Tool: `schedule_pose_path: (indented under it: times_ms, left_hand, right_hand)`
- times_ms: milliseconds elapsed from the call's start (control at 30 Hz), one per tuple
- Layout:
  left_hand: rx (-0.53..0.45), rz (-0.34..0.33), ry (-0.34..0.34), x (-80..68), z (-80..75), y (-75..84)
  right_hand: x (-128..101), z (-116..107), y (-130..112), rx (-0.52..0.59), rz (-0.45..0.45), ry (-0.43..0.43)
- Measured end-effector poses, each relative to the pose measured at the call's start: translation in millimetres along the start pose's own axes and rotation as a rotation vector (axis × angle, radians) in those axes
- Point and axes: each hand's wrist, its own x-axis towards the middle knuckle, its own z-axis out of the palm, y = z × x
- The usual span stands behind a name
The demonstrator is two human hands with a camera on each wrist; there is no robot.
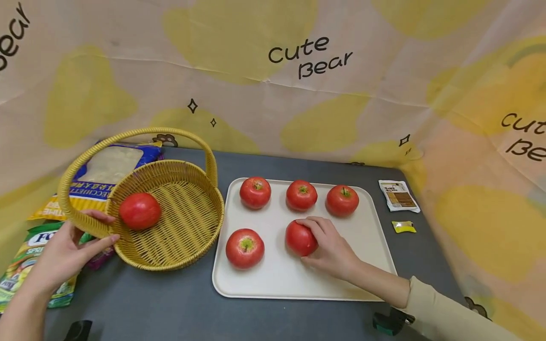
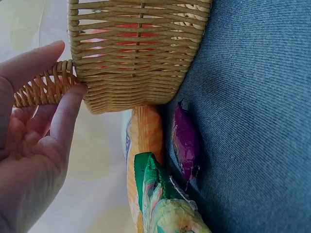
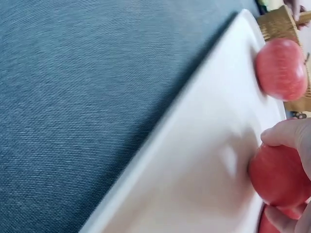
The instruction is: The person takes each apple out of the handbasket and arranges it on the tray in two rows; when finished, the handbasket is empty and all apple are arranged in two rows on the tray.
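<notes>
My left hand (image 1: 64, 255) grips the yellow woven basket (image 1: 187, 222) where its handle joins the left rim; in the left wrist view, thumb and fingers wrap the handle's foot. Inside the basket, against its left wall, lies one red apple (image 1: 140, 211). Over the white tray (image 1: 273, 284), my right hand (image 1: 332, 248) holds another apple (image 1: 300, 238) between thumb and fingers. To its left sits an apple (image 1: 245, 249) with a yellow-green stem hollow. Along the tray's back stand three more: a left apple (image 1: 255, 192), a middle apple (image 1: 301, 195) and a right apple (image 1: 342, 201).
Left of and behind the basket lie a blue-and-yellow bag (image 1: 111, 166), a green bag (image 1: 36, 265) and a small purple packet (image 2: 185, 143). Right of the tray are a white-brown packet (image 1: 398, 195) and a yellow packet (image 1: 403, 227). A printed cloth (image 1: 239, 47) hangs behind the grey table (image 1: 170, 308).
</notes>
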Motion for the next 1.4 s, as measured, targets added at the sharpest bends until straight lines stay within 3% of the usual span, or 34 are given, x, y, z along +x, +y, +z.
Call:
schedule_pose_path:
  times_ms: [167,433,733,1033,1233,1400]
  left_hand:
    - [-0.003,0.003,-0.001,0.0,-0.1,0.0]
    - [-0.004,-0.008,-0.008,-0.2,-1.3,-0.1]
    - [0.012,-0.035,-0.003,-0.4,-2.4,0.6]
    - [0.009,-0.042,-0.014,-1.5,-1.8,1.4]
    - [0.016,-0.044,-0.017,-1.1,-3.2,2.7]
    - [0.049,-0.069,-0.024,-0.4,-4.9,3.9]
  right_hand:
    - [-7,2,-1,-0.029,-0.073,-0.003]
    - [-13,0,-6,0.020,-0.186,-0.037]
    - [-7,5,-9,0.280,0.009,-0.067]
    - [-8,4,-7,0.319,0.117,-0.110]
    - [0,-3,-7,0.247,0.083,-0.129]
    - [28,-12,-17,0.239,0.031,-0.147]
